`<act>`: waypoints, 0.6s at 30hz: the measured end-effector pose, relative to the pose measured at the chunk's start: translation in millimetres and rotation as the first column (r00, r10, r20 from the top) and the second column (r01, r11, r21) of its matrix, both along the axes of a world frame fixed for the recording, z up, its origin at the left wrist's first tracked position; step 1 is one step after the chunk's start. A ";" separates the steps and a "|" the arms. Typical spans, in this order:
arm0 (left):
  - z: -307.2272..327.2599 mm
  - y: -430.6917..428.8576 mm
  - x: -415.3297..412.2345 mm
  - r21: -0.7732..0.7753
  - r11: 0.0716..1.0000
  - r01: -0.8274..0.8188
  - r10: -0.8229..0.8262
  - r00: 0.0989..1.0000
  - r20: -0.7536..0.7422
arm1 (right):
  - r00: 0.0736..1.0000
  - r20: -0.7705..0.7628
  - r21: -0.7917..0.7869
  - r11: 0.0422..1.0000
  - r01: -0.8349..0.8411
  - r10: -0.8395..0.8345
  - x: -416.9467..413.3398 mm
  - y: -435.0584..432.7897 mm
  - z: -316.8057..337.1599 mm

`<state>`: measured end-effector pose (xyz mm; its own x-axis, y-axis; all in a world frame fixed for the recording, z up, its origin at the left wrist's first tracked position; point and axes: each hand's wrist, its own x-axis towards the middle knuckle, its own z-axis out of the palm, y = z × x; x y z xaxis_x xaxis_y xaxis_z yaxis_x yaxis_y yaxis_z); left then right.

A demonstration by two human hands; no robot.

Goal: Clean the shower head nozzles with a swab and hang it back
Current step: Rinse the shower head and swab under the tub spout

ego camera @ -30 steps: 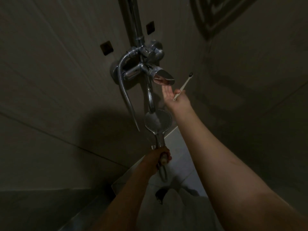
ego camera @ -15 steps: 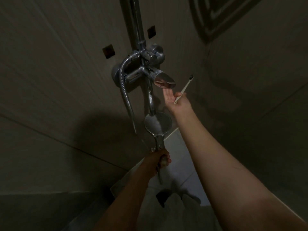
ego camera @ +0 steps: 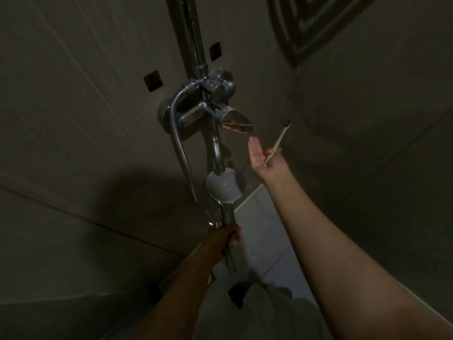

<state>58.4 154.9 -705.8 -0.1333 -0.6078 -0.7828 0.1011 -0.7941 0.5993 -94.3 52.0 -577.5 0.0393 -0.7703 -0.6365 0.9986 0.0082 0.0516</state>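
Note:
My left hand [ego camera: 226, 238] grips the handle of the chrome shower head [ego camera: 225, 186], whose round nozzle face is turned towards me, just under the tap's spout [ego camera: 217, 150]. My right hand [ego camera: 266, 160] is raised to the right of the spout and just below the mixer's flat lever [ego camera: 236, 121]. Its fingers point up at the lever without touching it. Its thumb pins a thin white swab [ego camera: 277, 143] with a dark tip against the hand; the swab points up and to the right.
The chrome mixer tap [ego camera: 208, 99] is fixed to the dim tiled wall, with a riser pipe [ego camera: 193, 33] going up from it. A metal hose [ego camera: 180, 148] loops down on its left. A lighter floor strip [ego camera: 262, 241] and my clothing show below.
My right hand with the swab has dropped slightly away from the lever. The shower head has shifted a little under the spout. The view has moved a bit.

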 end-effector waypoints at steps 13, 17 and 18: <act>-3.0 -37.1 -11.2 0.003 0.967 0.253 -0.253 0.966 0.056 | 0.761 -0.461 0.376 0.877 -0.298 0.456 -26.3 76.3 -83.7; -7.5 -32.6 -12.3 -0.066 0.974 0.217 -0.214 0.975 0.052 | 0.635 -0.541 0.434 0.830 -0.351 0.552 -14.7 89.6 -93.3; -9.4 -29.1 -10.2 -0.071 0.971 0.227 -0.224 0.973 0.047 | 0.622 -0.547 0.438 0.825 -0.358 0.560 -12.3 91.9 -95.0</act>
